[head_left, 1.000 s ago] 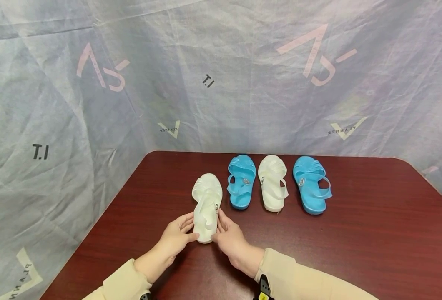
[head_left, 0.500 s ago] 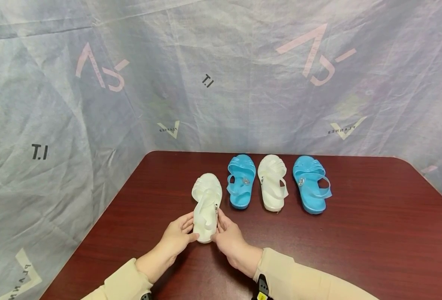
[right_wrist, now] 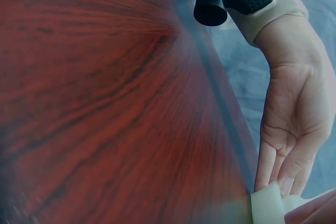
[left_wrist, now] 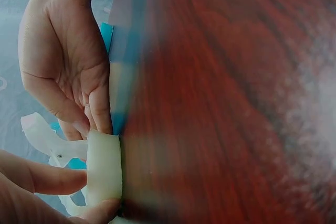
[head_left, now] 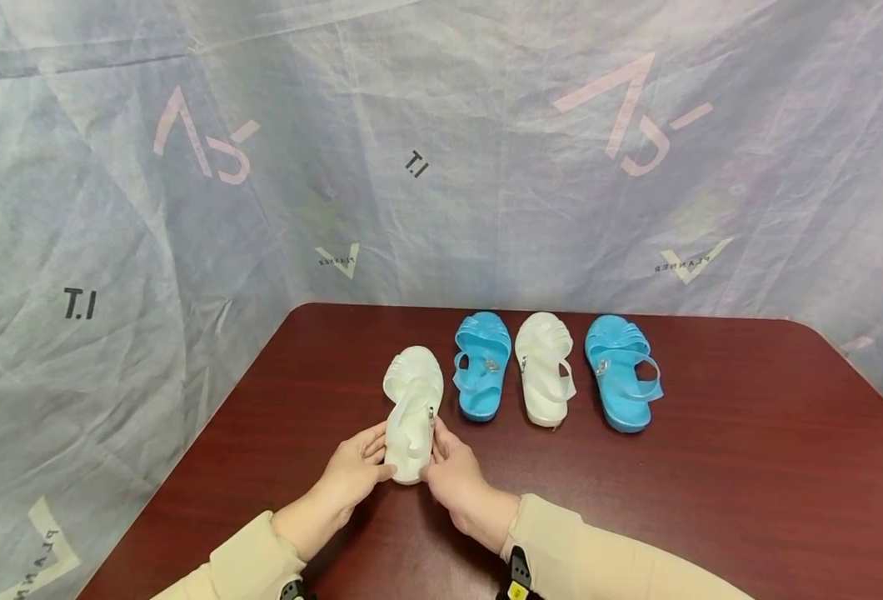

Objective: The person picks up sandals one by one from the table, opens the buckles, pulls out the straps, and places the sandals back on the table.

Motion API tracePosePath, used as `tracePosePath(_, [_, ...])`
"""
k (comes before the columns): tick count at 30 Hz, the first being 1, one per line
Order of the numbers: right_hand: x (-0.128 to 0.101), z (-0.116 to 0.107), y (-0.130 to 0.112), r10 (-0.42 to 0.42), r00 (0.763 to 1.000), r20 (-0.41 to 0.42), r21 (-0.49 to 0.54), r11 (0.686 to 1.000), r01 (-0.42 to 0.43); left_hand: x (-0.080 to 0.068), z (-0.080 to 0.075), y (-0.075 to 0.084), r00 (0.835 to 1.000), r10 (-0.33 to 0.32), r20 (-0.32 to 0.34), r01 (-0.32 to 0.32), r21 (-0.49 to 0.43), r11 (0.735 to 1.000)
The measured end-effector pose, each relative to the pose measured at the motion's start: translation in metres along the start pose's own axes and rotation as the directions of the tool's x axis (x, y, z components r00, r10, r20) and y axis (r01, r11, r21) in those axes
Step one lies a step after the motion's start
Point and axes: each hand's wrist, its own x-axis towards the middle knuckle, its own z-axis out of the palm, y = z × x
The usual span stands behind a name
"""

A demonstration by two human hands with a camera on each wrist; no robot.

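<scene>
A sandal is lying on the table, toe pointing away from the person. The left hand is touching its heel from the left, and the right hand is touching it from the right. Behind it and to the right, three more sandals are standing in a row near the far edge: the first sandal just beside it, the second sandal in the middle, the third sandal at the right end. A sheet is hanging behind the table.

White sandal heel between fingers of two hands, over red-brown table.
</scene>
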Motion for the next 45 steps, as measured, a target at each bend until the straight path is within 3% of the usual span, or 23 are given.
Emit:
tracePosePath(31, [0.018, -0.003, -0.002, 0.012, 1.000, -0.018, -0.007, 1.000, -0.012, 0.020, -0.002, 0.002, 1.000, -0.021, 0.003, 0.021, 0.000, 1.000])
tracePosePath(45, [0.029, -0.004, -0.005, -0.002, 0.999, -0.040, -0.098, 0.995, -0.002, 0.030, -0.003, 0.003, 1.000, -0.016, 0.001, 0.016, 0.022, 1.000])
